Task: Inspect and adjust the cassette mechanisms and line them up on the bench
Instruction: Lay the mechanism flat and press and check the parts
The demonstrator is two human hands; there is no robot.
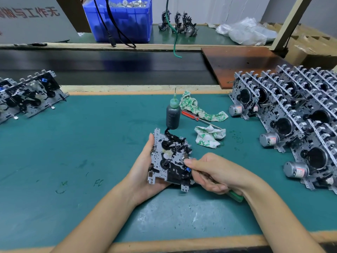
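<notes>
Face-up, the cassette mechanism (170, 159) — grey plate, black gears — sits gripped in the left hand (145, 172); right hand (213, 172) clasps a green-handled tool (236, 196).

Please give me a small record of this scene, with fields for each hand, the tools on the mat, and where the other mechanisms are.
left hand: left hand holds the cassette mechanism above the green mat
right hand: right hand grips a green-handled tool, thumb at the mechanism's edge
tools on mat: oil bottle, red screwdriver, two cloths
waiting mechanisms: rows at right
lined-up mechanisms: at far left
</notes>
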